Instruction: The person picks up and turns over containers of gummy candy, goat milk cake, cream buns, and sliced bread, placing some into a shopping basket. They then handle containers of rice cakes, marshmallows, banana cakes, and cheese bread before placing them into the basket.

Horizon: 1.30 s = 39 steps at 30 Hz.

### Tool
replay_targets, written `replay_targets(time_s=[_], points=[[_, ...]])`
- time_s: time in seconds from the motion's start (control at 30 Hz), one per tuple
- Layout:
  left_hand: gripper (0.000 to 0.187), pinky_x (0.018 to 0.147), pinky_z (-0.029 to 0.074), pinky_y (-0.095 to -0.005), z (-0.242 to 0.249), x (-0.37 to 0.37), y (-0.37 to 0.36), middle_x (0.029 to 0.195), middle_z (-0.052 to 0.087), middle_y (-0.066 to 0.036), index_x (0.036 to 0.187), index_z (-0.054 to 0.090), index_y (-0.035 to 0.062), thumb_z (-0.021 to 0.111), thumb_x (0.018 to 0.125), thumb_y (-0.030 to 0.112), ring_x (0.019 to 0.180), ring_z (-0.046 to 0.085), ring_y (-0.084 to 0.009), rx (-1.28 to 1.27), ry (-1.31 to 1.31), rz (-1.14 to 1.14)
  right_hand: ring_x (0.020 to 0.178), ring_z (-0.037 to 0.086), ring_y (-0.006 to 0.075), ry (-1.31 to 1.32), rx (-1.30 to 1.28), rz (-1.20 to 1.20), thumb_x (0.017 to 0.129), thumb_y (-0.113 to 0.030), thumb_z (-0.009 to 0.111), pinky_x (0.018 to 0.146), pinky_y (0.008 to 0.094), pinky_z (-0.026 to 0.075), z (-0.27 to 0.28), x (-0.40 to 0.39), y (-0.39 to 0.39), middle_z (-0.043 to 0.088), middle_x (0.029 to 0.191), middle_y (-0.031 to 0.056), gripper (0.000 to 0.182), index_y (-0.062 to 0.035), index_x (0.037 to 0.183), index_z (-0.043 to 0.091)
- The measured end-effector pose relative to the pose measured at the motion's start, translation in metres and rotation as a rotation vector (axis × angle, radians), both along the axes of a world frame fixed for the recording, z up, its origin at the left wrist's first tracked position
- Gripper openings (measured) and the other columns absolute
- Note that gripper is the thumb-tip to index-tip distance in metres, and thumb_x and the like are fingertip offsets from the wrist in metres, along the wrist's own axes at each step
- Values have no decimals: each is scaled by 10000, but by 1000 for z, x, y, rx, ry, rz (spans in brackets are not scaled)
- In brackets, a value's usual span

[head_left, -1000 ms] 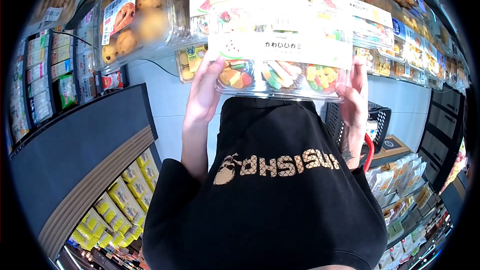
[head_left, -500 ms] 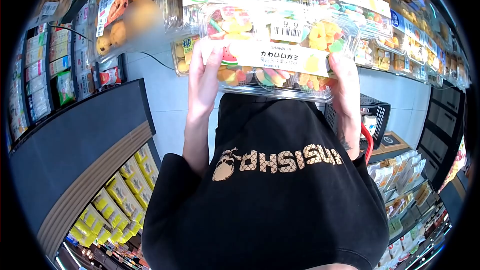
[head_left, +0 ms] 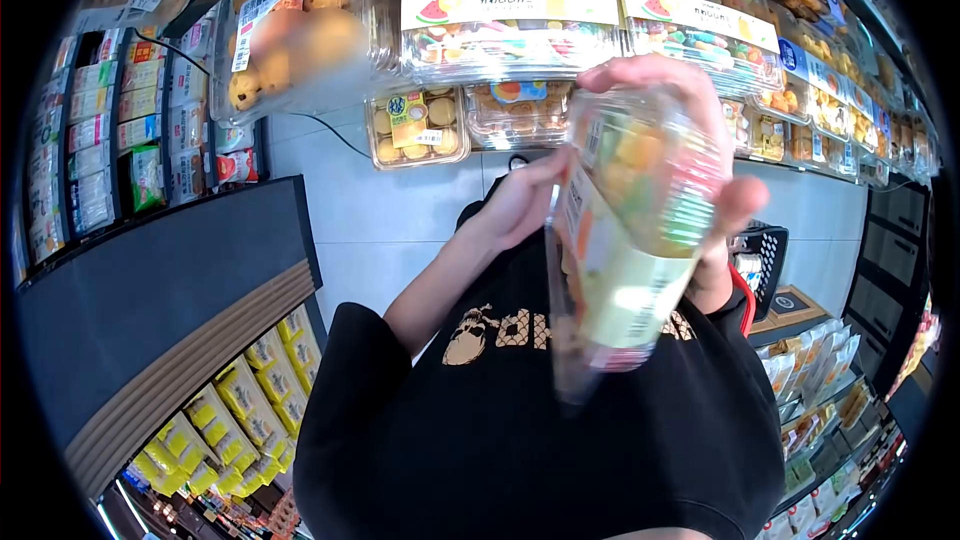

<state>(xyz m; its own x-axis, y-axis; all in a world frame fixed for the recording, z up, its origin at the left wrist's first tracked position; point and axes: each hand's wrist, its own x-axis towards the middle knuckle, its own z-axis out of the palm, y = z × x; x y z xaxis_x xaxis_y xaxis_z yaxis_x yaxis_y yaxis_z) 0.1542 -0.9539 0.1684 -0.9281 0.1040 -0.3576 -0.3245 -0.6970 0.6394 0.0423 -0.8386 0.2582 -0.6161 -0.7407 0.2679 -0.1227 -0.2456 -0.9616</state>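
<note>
A clear plastic box of colourful candy [head_left: 640, 230], slightly blurred, is tilted up on its side in front of my chest, its pale label band facing right. My right hand [head_left: 705, 130] wraps round its top and right side, fingers over the upper edge. At the box's left edge is my left hand [head_left: 520, 195], its fingertips against or just behind the box and partly hidden. Behind, two similar candy boxes with watermelon labels, one at the centre [head_left: 510, 15] and one to the right [head_left: 697, 20], sit on the display.
A box of round cookies [head_left: 290, 30] stands at upper left, with smaller pastry boxes [head_left: 418, 127] below the candy. Packaged snacks [head_left: 90, 130] fill the left racks. Yellow packets [head_left: 225, 410] lie lower left. A black basket [head_left: 765, 260] is at right.
The candy box has turned from flat and label-forward to tilted on its side and moved lower right. My right hand has shifted to its top; my left hand has moved right and down.
</note>
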Motion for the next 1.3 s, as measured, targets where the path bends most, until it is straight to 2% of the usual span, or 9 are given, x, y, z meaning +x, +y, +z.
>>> replay_targets(time_s=[0.17, 0.2, 0.4, 0.43, 0.67, 0.83, 0.93, 1.03, 1.3], points=[[361, 901, 398, -349, -22, 7, 25, 1109, 527, -102, 1148, 453, 14, 407, 910, 281, 1034, 504, -197, 372, 126, -152, 688, 475, 132, 313, 262, 133, 840, -292, 515, 628, 254, 391, 9, -6, -38, 527, 755, 58, 300, 3, 897, 511], [365, 899, 400, -350, -28, 6, 27, 1107, 528, -104, 1148, 452, 12, 409, 909, 284, 1031, 505, -199, 427, 144, -166, 516, 466, 173, 426, 290, 101, 828, -372, 544, 493, 301, 362, -2, -6, -47, 447, 563, 71, 376, -2, 782, 501], [390, 887, 412, -355, -57, -2, 48, 1097, 531, -116, 1146, 451, -2, 422, 901, 300, 1014, 515, -214, 632, 226, -217, 515, 510, 230, 379, 677, 313, 868, -461, 442, 525, 346, 406, -29, -17, -56, 499, 573, 139, 474, 7, 812, 497], [395, 886, 414, -355, -61, -3, 49, 1095, 531, -118, 1146, 450, -5, 424, 900, 303, 1012, 516, -216, 646, 235, -213, 471, 422, 134, 403, 637, 318, 905, -391, 419, 455, 289, 352, -38, -17, -56, 434, 569, 65, 398, -12, 979, 519], [426, 872, 427, -361, -68, 3, 47, 1082, 535, -131, 1144, 448, -21, 439, 891, 322, 992, 527, -233, 730, 253, -213, 584, 466, 154, 435, 592, 413, 904, -408, 413, 564, 309, 396, -61, -5, -63, 495, 652, 93, 411, -19, 981, 520], [449, 863, 437, -366, -70, 5, 42, 1074, 537, -141, 1142, 447, -32, 450, 884, 335, 978, 535, -246, 758, 268, -212, 741, 589, 232, 498, 578, 494, 877, -394, 459, 674, 326, 456, -54, -10, -60, 599, 883, 175, 492, -50, 1228, 445], [463, 857, 443, -368, -72, 5, 39, 1068, 539, -147, 1141, 446, -39, 457, 880, 343, 970, 540, -253, 769, 272, -214, 757, 589, 269, 394, 734, 547, 883, -391, 449, 700, 343, 456, -42, -7, -65, 596, 896, 194, 492, -36, 1224, 440], [477, 851, 449, -371, -73, 5, 37, 1063, 540, -153, 1140, 445, -46, 463, 877, 351, 962, 544, -260, 777, 279, -222, 761, 590, 295, 605, 437, 403, 879, -414, 444, 693, 361, 456, -77, -5, -68, 599, 892, 194, 514, -28, 1218, 436], [515, 840, 462, -372, -76, 4, 36, 1048, 544, -169, 1134, 445, -64, 478, 867, 375, 947, 554, -277, 785, 274, -234, 804, 579, 333, 581, 751, 439, 868, -486, 410, 718, 388, 451, -60, 0, -74, 583, 825, 210, 532, 0, 1071, 484]])
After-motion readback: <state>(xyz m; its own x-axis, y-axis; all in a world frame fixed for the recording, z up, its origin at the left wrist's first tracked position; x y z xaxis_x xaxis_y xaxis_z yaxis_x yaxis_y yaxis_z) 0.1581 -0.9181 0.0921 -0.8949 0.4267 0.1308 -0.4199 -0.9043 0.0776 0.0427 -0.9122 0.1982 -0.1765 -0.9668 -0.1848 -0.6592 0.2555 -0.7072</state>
